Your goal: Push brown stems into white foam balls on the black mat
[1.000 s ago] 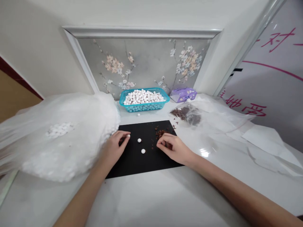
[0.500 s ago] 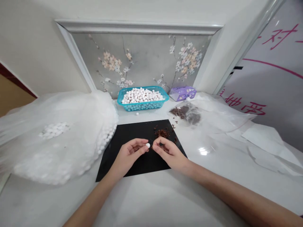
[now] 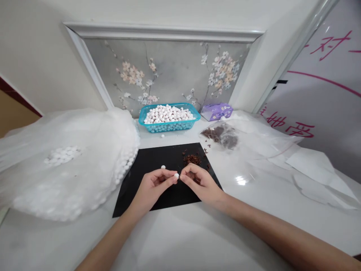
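Between the thumb and fingertips of my left hand (image 3: 153, 188) is a small white ball (image 3: 176, 175). My right hand (image 3: 201, 184) is pinched close beside that ball, with what looks like a tiny brown piece at its fingertips, mostly hidden. Both hands are over a black mat (image 3: 175, 195). A second white ball (image 3: 163, 166) shows on the mat just behind my left fingers. Beyond my right hand lies a pile of small brown pieces (image 3: 192, 159), some scattered toward the mat's right edge.
A blue basket (image 3: 169, 127) full of white balls stands at the back, with a loose ball (image 3: 163, 136) in front. Left is a large clear bag (image 3: 93, 173) of white balls. Right are a bag of brown pieces (image 3: 221, 136), a purple packet (image 3: 217, 111) and plastic sheeting (image 3: 270, 139).
My left fingers have dipped slightly, and the held ball is lower and closer to my right fingertips. A second white ball has come into sight behind my left hand.
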### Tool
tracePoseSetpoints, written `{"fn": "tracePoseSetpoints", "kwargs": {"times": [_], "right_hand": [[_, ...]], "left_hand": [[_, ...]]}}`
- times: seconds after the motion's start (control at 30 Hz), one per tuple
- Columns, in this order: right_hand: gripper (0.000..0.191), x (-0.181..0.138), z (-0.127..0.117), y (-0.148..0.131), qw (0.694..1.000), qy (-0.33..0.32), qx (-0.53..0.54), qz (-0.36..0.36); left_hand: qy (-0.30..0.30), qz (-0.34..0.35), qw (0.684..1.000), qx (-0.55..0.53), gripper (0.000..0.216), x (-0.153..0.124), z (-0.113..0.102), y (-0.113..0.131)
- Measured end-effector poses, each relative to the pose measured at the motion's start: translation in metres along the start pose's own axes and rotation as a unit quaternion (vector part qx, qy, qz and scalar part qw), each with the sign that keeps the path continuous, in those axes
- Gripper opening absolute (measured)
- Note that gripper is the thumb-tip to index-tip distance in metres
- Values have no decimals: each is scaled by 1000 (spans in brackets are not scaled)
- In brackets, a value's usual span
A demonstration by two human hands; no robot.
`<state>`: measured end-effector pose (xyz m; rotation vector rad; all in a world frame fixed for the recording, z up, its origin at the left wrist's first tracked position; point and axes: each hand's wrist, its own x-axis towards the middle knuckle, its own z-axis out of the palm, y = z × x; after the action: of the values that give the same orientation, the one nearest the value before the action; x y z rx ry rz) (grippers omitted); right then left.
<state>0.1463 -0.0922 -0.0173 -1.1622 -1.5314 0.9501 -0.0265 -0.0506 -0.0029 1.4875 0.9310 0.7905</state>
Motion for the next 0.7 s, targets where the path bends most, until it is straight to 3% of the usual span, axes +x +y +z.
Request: {"fn": "tracePoseSetpoints", "kwargs": {"times": [0.33, 0.7], "right_hand": [[22, -1, -2, 4, 1000, 0, 12, 21], [30, 0, -3, 2, 991, -56, 89, 76]], "left_hand": [[-9, -4, 1000, 14, 20, -1, -2, -1], [-39, 3, 999, 26, 16, -2, -2, 1]]}}
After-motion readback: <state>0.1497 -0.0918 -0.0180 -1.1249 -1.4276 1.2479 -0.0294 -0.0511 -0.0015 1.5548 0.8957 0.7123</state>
